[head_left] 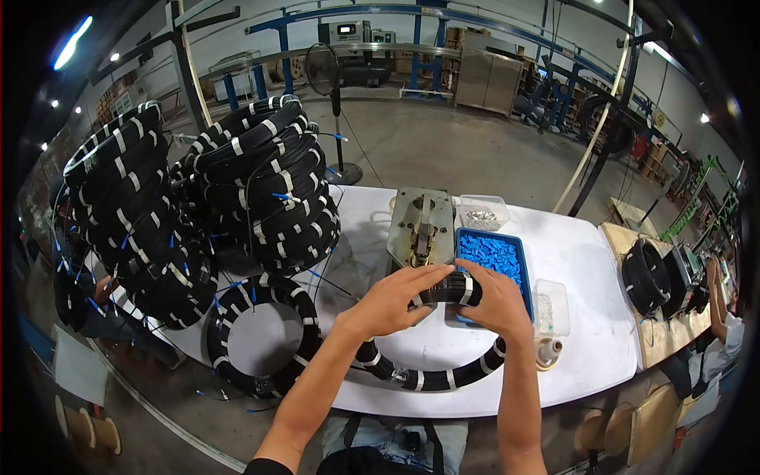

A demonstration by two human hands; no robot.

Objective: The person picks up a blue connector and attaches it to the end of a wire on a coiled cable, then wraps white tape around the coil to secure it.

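Observation:
A coil of black cable [431, 380], bound with white bands, lies at the table's front edge between my forearms. My left hand [398, 299] curls round the left of its far side, thumb inside the ring. Round the right of that same side is my right hand [499, 299]; a short black stretch with a white band shows between both hands. Just beyond my fingers stands a metal press [421, 226] with a lever and spring. Close by my right hand is a blue tray [521, 247] of small blue pieces, partly hidden by the hand.
Two tall stacks of banded cable coils [273, 186] rise at the left, with a single coil [218, 336] before them. Clear boxes [558, 305] and a small white bottle [548, 352] stand right. A floor fan [336, 119] is behind the table. Another person [724, 336] sits far right.

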